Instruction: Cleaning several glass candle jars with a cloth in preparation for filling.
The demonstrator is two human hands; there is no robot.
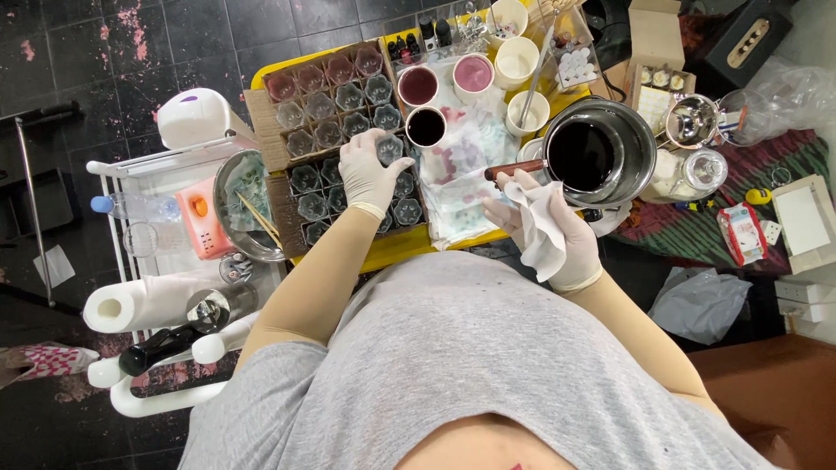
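1. Fingers of my left hand (pixel 370 171) are pinching a small clear flower-shaped glass (pixel 389 148) by its rim, holding it just above the cardboard tray (pixel 266 130) of matching glasses.
2. Fingers of my right hand (pixel 542 228) are curling shut around a white paper wipe (pixel 540 231) and touching the brown handle (pixel 515 169) of the steel saucepan (pixel 643 148), which is holding dark liquid just right of the tray.
3. Judging by this, I am in the middle of filling the glasses: the ones at the tray's far edge are looking tinted pink, the nearer ones are looking clear or dark.
4. The next move, I judge, is calling for a steady lift of the saucepan by its handle while the glass is being kept level, so the dark liquid is not spilling onto the stained white sheet (pixel 461 165) between tray and pan.
5. Cups of purple and dark liquid (pixel 426 126) are standing just beyond that sheet, on the yellow tabletop (pixel 409 244).
6. Hard to tell: my left palm is covering several glasses, the wipe is hiding my grip on the handle, and my grey shirt is cutting off the tabletop's near edge.
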